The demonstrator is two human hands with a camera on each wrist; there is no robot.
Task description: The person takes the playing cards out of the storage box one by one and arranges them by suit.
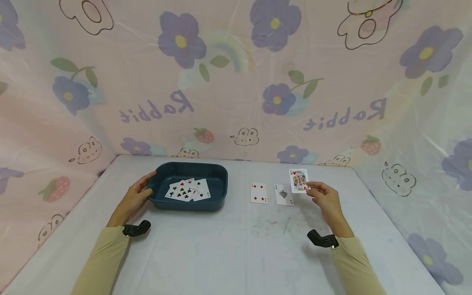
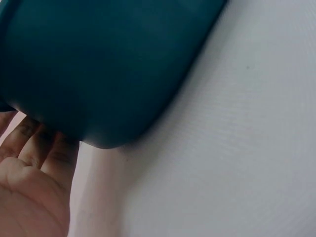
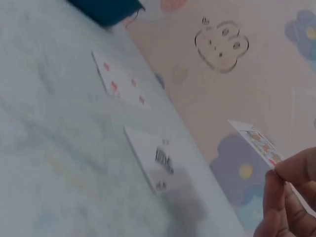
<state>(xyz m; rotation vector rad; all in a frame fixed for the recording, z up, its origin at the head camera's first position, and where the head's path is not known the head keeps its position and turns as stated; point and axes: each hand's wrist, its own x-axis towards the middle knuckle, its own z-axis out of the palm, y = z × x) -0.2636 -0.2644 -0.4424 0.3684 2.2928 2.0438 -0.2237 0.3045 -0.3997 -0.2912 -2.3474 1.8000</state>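
Note:
My right hand (image 1: pixel 326 200) pinches a king of hearts playing card (image 1: pixel 298 180) by its lower right corner, off the table. In the right wrist view, the thumb and fingers hold that card (image 3: pixel 259 143) at its edge. An ace of spades (image 1: pixel 283 195) lies face up to the left of it, and a four of diamonds (image 1: pixel 259 193) lies farther left. At the left end of a dark teal plastic bin (image 1: pixel 189 206), my left hand (image 1: pixel 133 200) grips the rim. Several face-up cards (image 1: pixel 180 191) overlap inside the bin, clubs and hearts among them.
The white-covered table (image 1: pixel 214 250) has grey smudges (image 1: pixel 273 225) in front of the two lying cards. A patterned curtain (image 1: pixel 228 94) with flowers and rabbits stands behind the table and along both sides. Each wrist wears a black camera mount (image 1: pixel 137 228).

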